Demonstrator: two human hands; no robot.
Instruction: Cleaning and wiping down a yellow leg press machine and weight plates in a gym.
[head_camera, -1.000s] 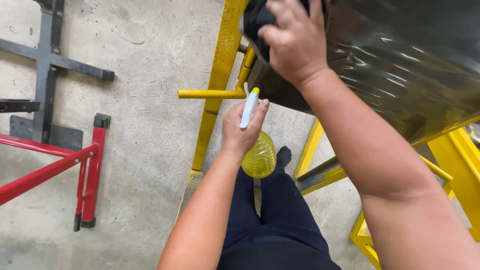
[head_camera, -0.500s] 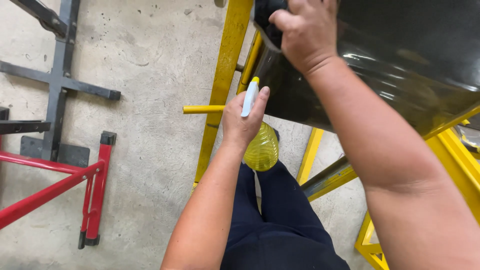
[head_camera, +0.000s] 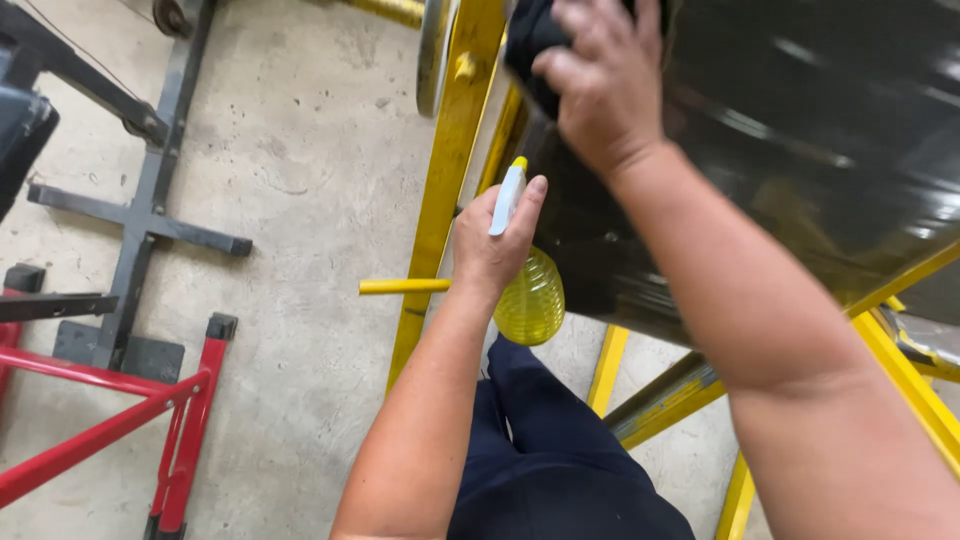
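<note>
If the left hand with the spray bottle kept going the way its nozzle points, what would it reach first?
Most likely the glossy black panel. The left hand holds the yellow spray bottle with its nozzle aimed up toward the panel's lower edge, beside the yellow frame rail. Depth is unclear from this view.

This is looking like a workshop or a gym storeroom, with a rough gray concrete floor (head_camera: 300, 180) lying under everything. Big metal frames are standing all around: a yellow frame (head_camera: 445, 200) holding a shiny black pad (head_camera: 800, 130), a red stand (head_camera: 185, 420) sitting low on the left, and a dark gray stand (head_camera: 150, 200) lying beside it. Nothing soft or homey is showing here, only hard steel and bare floor.
</note>
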